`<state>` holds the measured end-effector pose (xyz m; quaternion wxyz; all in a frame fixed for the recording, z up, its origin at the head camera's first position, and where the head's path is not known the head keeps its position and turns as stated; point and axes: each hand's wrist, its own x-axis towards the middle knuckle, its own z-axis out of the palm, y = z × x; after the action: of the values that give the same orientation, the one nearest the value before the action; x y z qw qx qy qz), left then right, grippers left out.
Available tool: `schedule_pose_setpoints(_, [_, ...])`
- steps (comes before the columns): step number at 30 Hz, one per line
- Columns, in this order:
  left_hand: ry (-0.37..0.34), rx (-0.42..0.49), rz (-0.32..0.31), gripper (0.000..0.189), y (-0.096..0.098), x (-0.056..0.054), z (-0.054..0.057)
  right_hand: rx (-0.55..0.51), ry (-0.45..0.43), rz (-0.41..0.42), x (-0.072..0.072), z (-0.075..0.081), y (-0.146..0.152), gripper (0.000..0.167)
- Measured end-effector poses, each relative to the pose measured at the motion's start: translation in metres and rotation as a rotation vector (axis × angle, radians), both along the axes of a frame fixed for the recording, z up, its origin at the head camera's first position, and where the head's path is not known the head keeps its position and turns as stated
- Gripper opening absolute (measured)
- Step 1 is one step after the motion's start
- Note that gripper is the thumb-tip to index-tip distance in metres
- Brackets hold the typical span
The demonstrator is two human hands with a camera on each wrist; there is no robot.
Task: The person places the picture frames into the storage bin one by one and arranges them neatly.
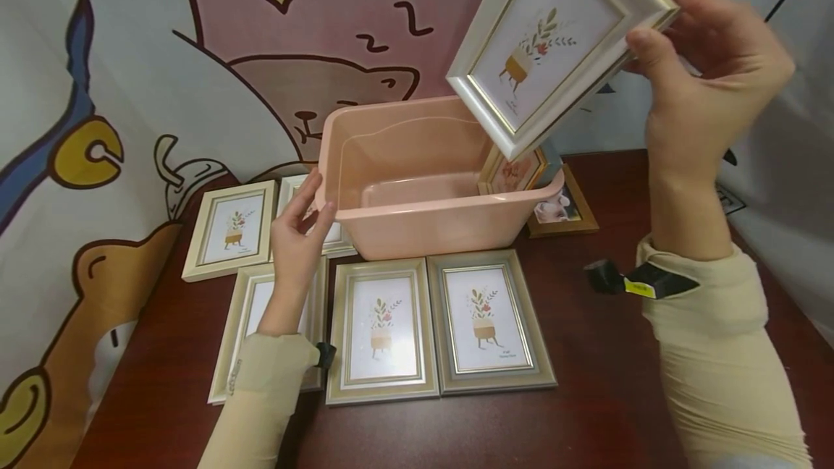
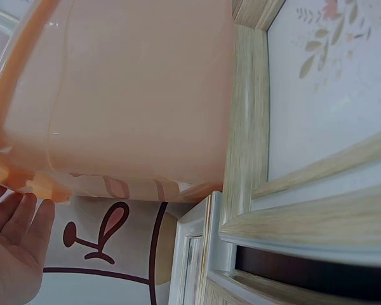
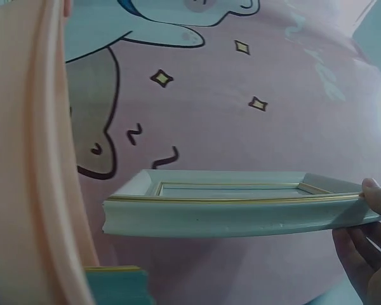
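Observation:
My right hand (image 1: 717,64) pinches a white picture frame (image 1: 478,96) by one corner, thumb on the front and fingers behind. The frame has a gold inner line and a potted-plant print, and it is tilted above the right end of a pink plastic tub (image 1: 436,230). In the right wrist view the white frame (image 3: 235,216) appears edge-on between thumb and fingers. At the tub's left end, my left hand (image 1: 296,237) holds the rim. The left wrist view has its fingertips (image 2: 41,213) right at that rim. Inside the tub, a picture frame (image 1: 515,172) leans at the right end.
Two champagne frames (image 1: 430,310) lie in front of the tub. Another frame (image 1: 237,295) is partly hidden by my left forearm; a cream frame (image 1: 208,201) and a white one lie behind it. A brown photo frame (image 1: 583,201) lies right of the tub. A cartoon-printed backdrop (image 1: 260,27) stands behind.

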<state>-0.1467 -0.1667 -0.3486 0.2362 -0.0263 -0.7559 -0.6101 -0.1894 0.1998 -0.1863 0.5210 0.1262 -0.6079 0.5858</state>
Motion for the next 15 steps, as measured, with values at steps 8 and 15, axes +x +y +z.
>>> schedule_pose_setpoints(8, [-0.003,0.004,-0.001,0.047,0.000,0.000,-0.001,0.021,-0.043,0.029,-0.004,-0.017,-0.012,0.023])
schedule_pose_setpoints(15, [-0.001,0.006,0.000,0.047,0.002,0.000,0.001,0.050,-0.103,0.060,-0.008,-0.035,-0.014,0.023])
